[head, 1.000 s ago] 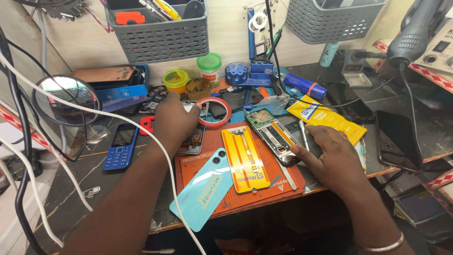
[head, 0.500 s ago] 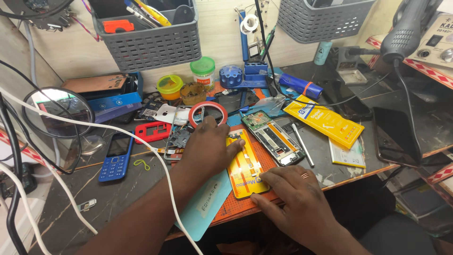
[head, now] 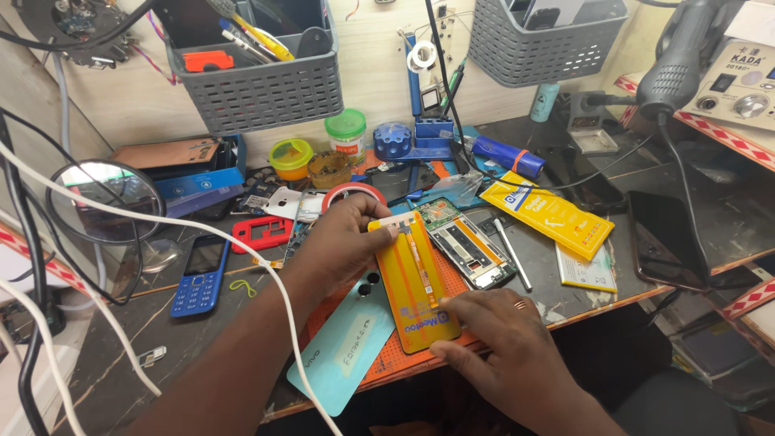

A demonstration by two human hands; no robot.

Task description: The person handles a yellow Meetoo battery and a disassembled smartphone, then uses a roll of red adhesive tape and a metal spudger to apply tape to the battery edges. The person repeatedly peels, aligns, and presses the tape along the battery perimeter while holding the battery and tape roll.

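Head view: both hands (head: 343,246) on yellow battery (head: 413,282)

The left hand (head: 339,250) hides the orange mat's (head: 386,363) upper left — right wrist cut off.

Phone repair workshop: opened phone (head: 467,245), hot-air station (head: 739,85), tool baskets (head: 258,89).

yellow flat package (head: 550,214) right of centre, dark screen (head: 667,240) beside
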